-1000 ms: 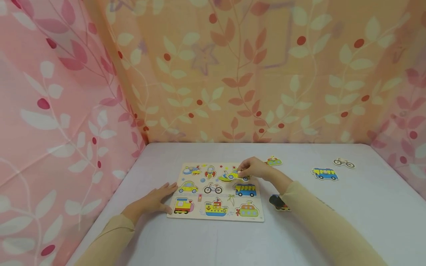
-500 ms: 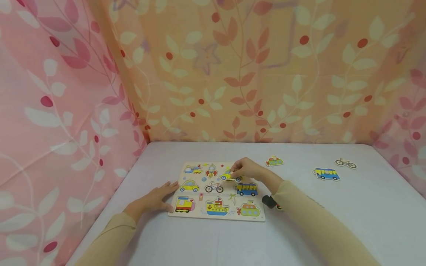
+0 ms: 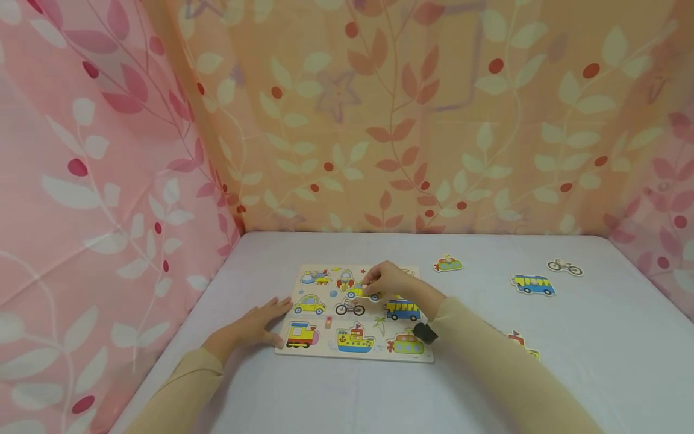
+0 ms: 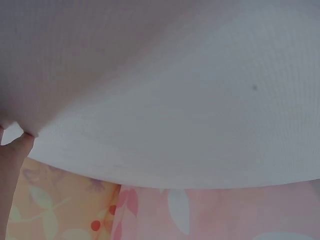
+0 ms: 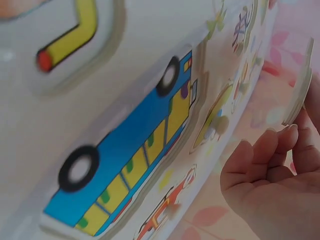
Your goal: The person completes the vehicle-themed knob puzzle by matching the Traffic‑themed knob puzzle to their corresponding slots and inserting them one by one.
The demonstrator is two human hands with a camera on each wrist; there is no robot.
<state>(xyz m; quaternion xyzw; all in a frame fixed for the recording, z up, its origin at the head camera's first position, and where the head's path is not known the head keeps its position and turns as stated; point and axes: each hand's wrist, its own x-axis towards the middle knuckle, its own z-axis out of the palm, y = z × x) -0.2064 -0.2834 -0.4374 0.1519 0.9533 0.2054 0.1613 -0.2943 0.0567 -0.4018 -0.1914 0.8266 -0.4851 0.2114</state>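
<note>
Right hand (image 3: 388,280) pinches the car (image 3: 358,293), long axis left-right, wheels nearward; left hand (image 3: 255,323), fingers extended, touches the board (image 3: 328,345).

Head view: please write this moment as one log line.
right hand: holds yellow car piece over puzzle board; left hand: at board's left edge; on table: submarine piece, bus piece, bicycle piece, partly hidden piece
</note>
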